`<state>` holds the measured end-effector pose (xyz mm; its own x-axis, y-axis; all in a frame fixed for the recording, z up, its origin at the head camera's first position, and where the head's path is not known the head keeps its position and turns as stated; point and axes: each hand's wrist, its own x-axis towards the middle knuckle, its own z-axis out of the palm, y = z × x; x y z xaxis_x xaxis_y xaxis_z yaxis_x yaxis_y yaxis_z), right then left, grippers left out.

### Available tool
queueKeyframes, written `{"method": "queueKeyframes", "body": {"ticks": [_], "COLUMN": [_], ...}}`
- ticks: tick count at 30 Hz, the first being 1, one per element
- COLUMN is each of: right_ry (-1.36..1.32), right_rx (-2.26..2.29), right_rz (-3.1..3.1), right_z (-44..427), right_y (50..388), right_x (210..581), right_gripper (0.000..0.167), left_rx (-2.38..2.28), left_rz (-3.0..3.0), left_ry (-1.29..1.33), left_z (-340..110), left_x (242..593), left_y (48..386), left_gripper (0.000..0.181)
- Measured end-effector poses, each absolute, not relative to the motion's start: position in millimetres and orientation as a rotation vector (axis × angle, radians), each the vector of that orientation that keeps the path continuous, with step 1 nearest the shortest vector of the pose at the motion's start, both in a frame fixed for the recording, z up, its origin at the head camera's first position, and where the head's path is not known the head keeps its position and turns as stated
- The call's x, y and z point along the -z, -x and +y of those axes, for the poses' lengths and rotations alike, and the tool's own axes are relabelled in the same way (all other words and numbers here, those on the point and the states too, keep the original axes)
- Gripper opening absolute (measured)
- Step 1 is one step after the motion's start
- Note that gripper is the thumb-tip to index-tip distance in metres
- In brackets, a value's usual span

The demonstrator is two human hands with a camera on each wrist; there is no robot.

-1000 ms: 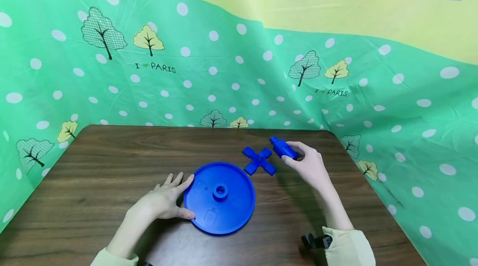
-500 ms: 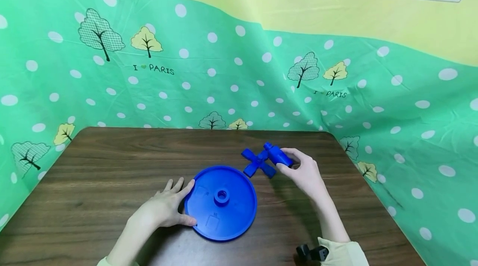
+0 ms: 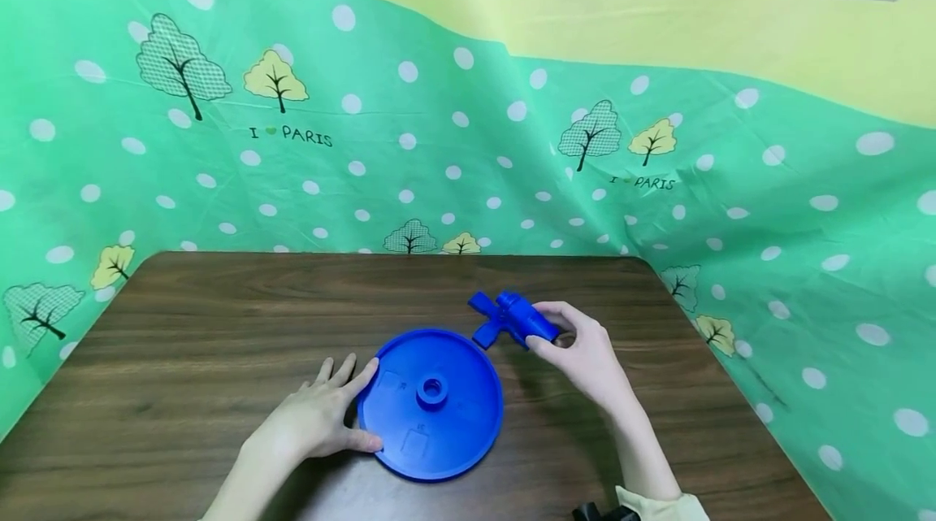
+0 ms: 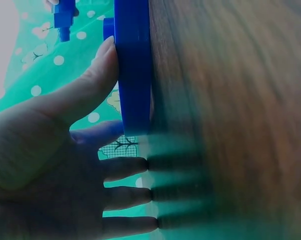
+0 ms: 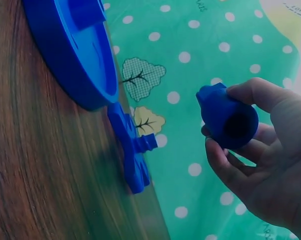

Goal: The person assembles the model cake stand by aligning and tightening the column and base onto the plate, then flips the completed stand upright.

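A round blue disc [image 3: 462, 423] with a raised rim and a central ring-shaped socket lies on the table. At its left edge my left hand [image 3: 310, 419] rests with spread fingers, thumb and index finger touching the rim. My right hand [image 3: 585, 354] pinches a hollow blue bottle-shaped tube [image 3: 528, 319] between thumb and fingers, narrow end pointing away to the left. In the right wrist view the tube [image 5: 218, 112] shows its open wide end. Below it on the table lies a blue four-armed cross [image 5: 133, 155] with a stub standing up; in the head view the tube partly hides it.
The brown wood-grain table [image 3: 219, 326] ends at a green and yellow printed cloth [image 3: 409, 106] hanging behind and at both sides. The cross lies close to the disc's far right rim. A black device [image 3: 603, 513] sits at the right wrist.
My right hand has brought the tube left and nearer, so it now overlaps the cross in the head view. The left hand stays at the disc's rim. The head view has shifted slightly.
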<state>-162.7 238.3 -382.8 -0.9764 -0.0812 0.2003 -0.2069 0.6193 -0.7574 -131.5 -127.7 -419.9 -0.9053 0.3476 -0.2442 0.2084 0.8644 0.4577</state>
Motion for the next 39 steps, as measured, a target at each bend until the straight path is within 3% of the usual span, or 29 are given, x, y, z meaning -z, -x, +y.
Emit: {"method": "queueKeyframes", "body": {"ticks": [13, 39], "right_ry": [-0.284, -0.377], "right_rx": [-1.391, -1.405], "right_rz": [-2.72, -2.715], "right_z": [214.6, 208.2], "right_y": [157.9, 157.9], "right_x": [381.5, 388.0], "right_gripper": [0.037, 0.038], "left_rx": [-0.646, -0.626], "left_rz": [2.69, 2.702], "left_ry": [-0.38, -0.386], "left_z": [-129.5, -129.5], "left_x": [422.0, 419.0], "left_y": [130.2, 131.4], "left_gripper": [0.119, 0.105]}}
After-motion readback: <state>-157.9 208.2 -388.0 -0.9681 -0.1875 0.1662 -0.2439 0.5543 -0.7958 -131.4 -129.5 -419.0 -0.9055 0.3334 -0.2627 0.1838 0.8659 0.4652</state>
